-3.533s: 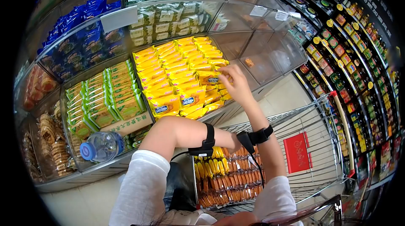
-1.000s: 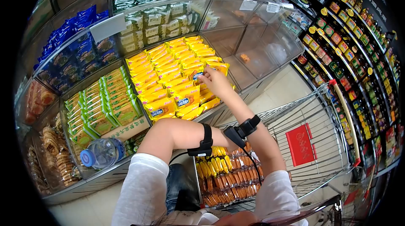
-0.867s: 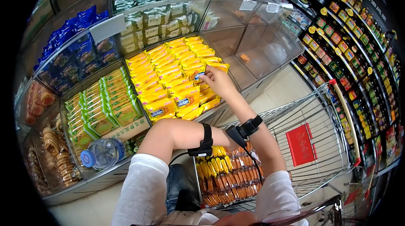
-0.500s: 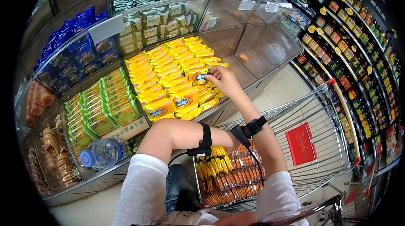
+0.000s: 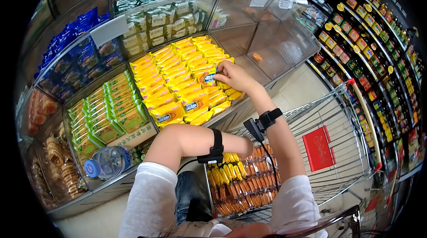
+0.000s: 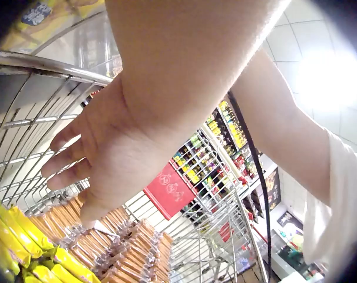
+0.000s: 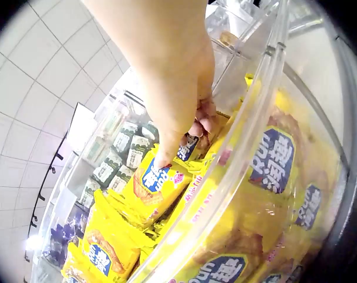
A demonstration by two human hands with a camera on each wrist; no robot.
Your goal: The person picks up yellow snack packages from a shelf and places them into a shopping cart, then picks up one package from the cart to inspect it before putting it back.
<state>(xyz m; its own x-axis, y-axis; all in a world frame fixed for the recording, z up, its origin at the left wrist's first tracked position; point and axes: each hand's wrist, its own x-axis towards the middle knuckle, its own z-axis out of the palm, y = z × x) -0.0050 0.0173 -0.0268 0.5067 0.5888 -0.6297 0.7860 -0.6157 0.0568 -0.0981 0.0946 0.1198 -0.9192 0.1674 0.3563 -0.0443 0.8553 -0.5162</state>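
Rows of yellow packets point(image 5: 178, 73) fill a bin of the display case. At their right side, my right hand point(image 5: 238, 78) curls its fingers and thumb about a yellow packet point(image 5: 206, 78) with a blue label. In the right wrist view, the thumb of my right hand point(image 7: 178, 112) lies on that packet's top edge point(image 7: 155, 181), with the fingertips behind, partly hidden. My left hand point(image 6: 105, 153), palm showing and fingers loosely spread, hangs over brown packets point(image 6: 137, 253) and yellow packets point(image 6: 19, 236) in the cart, holding nothing visible. The head view mostly hides it.
A metal cart point(image 5: 347, 149) with a red sign point(image 5: 318, 148) stands beside the case. A water bottle point(image 5: 109, 161) lies near green-edged packets point(image 5: 106, 113). Clear walls point(image 5: 280, 47) divide the bins. Stocked shelves point(image 5: 369, 60) rise at the right.
My right hand has shifted slightly right along the yellow rows, and its forearm has swung right. More yellow packets show below its wrist. The left arm has barely moved.
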